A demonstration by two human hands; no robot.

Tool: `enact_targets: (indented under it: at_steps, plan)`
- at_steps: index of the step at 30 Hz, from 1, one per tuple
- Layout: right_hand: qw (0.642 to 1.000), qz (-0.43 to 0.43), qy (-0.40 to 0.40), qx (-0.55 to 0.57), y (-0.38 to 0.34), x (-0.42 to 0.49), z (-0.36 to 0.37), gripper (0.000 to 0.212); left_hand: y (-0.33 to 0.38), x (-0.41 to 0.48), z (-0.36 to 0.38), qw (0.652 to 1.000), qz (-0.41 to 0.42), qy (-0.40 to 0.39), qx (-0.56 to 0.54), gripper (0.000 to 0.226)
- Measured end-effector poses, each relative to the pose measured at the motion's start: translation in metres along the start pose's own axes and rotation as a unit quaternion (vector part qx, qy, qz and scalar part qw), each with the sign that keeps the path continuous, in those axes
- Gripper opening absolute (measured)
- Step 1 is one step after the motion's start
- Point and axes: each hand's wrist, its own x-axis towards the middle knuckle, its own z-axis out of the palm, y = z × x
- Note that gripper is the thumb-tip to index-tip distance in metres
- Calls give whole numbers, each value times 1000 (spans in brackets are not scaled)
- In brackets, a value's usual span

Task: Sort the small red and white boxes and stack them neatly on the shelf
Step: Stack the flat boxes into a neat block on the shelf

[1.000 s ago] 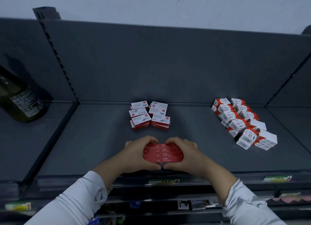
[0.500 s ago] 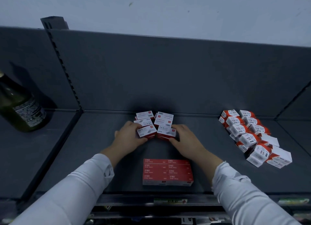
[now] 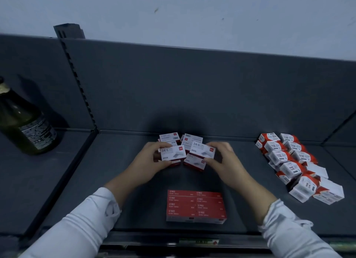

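**While the red pack lies free, each hand takes a box from the centre pile**

Head view. Where the shelf (image 3: 115,151) meets the back panel (image 3: 192,88), a centre pile (image 3: 192,138) of small red and white boxes sits, and both hands work at its near edge. The left hand (image 3: 148,161) has its grip closed on the left box (image 3: 173,152), with the thumb on the near edge and the fingers over the far side. The right hand (image 3: 225,165) grips the right box (image 3: 202,149) in the same way, and this one is tilted. Both boxes appear raised a little off the pile. A flat red pack (image 3: 195,206) lies near the shelf's front edge, touched by neither hand. A second group of boxes (image 3: 289,161) stands in loose rows well to the right, and a dark bottle (image 3: 25,126) stands in the bay to the left.

Handling, as a judgement: the boxes look like light, stiff card with smooth printed faces. A pinch across two opposite edges should carry one. Squeezing the broad faces could dent it, and stacked boxes may slide.

Against the earlier frames: a second ago both hands cupped the red pack at the shelf front. Half a second ago they had let it go and reached either side of the pile, whose boxes lay flat. Now each grip holds one box.
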Motion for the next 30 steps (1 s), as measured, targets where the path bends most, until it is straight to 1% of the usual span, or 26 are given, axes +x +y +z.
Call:
enact_targets:
  at_steps: [3, 7, 10, 13, 15, 17, 18, 22, 24, 26, 28, 30]
  plan:
    - [995, 0, -15, 95, -12, -5, -12, 38, 17, -2, -4, 994, -3, -15, -108, 43]
    - [973, -19, -44, 224, -31, -13, -26, 37, 34, -6, -10, 985, 3, -31, -172, 46]
    - [968, -31, -49, 246, -38, -18, -33, 38, 45, -12, -10, 976, 2, -43, -215, 47]
    - [963, -25, -55, 264, -46, -25, -35, 36, 56, -20, -7, 970, -12, -45, -240, 42]
    - [957, -19, -48, 287, -48, -31, -35, 33, 61, -25, -4, 958, -24, -49, -281, 32]
    - [952, -14, -37, 305, -49, -36, -36, 30, 65, -29, -1, 947, -35, -52, -315, 16]
    - [949, -12, -32, 314, -49, -37, -37, 27, 67, -31, 1, 944, -37, -51, -324, 14]
    - [931, -7, -5, 364, -53, -46, -37, 9, 72, -38, 7, 952, -17, -14, -306, 11]
    - [934, -14, 7, 356, -54, -50, -37, 10, 74, -41, 8, 954, 1, 2, -301, 4]
    - [940, -31, 2, 341, -54, -55, -40, 17, 74, -45, 6, 957, 22, 11, -290, 20]
    - [948, -45, -8, 314, -54, -59, -42, 27, 75, -50, 3, 965, 40, 15, -257, 37]
    - [957, -51, -12, 285, -57, -64, -44, 35, 77, -55, 1, 972, 49, 20, -229, 49]
